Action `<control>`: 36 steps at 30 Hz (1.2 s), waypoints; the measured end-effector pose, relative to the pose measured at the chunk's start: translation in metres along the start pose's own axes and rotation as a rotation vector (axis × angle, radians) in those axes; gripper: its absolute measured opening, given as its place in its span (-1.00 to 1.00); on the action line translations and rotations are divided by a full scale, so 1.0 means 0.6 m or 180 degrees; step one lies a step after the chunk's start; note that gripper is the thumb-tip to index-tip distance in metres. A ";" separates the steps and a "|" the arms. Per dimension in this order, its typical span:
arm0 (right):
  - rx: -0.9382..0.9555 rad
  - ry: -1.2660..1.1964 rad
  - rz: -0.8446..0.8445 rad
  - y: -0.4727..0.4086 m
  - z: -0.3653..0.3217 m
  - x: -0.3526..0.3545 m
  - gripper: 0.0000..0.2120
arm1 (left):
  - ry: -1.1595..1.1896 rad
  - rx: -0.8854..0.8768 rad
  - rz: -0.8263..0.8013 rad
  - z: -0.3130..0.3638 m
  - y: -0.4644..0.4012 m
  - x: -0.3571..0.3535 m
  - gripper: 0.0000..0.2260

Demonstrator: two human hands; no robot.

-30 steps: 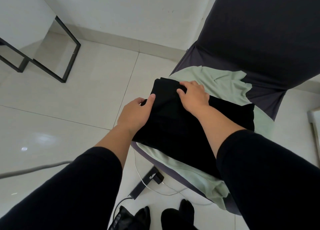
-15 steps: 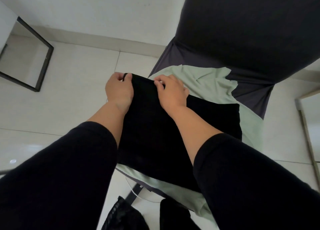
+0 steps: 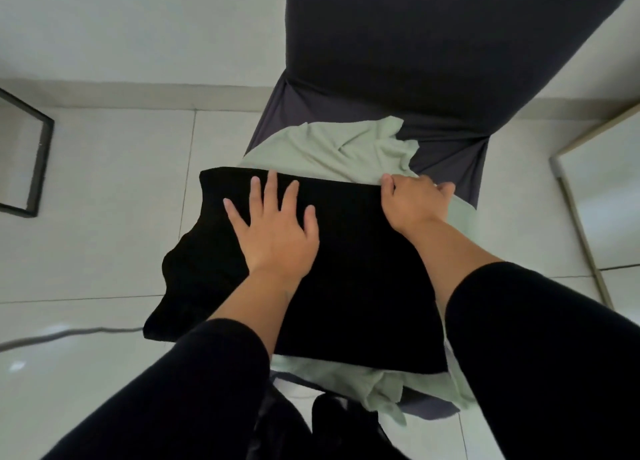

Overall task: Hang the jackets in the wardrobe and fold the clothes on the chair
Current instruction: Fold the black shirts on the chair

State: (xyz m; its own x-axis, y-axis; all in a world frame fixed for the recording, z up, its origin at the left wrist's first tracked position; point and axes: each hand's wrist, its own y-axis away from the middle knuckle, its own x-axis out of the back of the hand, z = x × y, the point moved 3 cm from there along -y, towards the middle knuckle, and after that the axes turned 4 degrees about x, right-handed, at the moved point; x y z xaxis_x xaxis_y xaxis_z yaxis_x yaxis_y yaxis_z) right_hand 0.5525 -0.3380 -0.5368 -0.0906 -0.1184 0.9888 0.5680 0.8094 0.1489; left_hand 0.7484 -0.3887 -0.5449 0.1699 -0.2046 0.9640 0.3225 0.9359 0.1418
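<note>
Pressing flat, the left hand (image 3: 277,231) lies spread on the black garment (image 3: 346,286), folded atop the chair (image 3: 446,154); the right hand (image 3: 412,203) pinches its far corner. Soft, light, floppy: best taken by edges.

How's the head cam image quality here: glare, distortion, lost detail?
Head view: the glossy white tiled floor shows soft glare patches at lower left; wide-angle bending curves the wall base; the folded black garment is crushed to flat black, hiding fold lines.
</note>
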 end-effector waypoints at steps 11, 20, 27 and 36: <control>-0.0361 -0.0693 0.0858 0.092 -0.012 -0.020 -0.53 | -0.0298 0.0253 -0.0106 0.012 0.014 -0.022 -0.47; -0.0244 -0.0695 -0.0380 0.116 0.028 -0.059 -0.46 | -0.0212 0.0178 -0.0057 0.008 0.035 -0.026 -0.49; -0.0867 -0.0917 0.0402 0.251 0.028 -0.022 -0.53 | -0.0225 0.0140 -0.0190 0.015 0.146 -0.029 -0.49; -0.2075 -0.4433 -0.1111 0.233 0.024 0.057 -0.74 | 0.0646 0.0631 -0.1610 0.020 0.157 -0.007 -0.48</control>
State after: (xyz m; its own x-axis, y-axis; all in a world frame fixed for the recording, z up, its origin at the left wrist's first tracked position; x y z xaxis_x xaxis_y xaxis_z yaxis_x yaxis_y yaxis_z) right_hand 0.6173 -0.2206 -0.4823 -0.7299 0.6595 0.1799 0.5664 0.4361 0.6993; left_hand 0.7666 -0.2964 -0.5331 0.2215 -0.6730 0.7057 0.2329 0.7392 0.6319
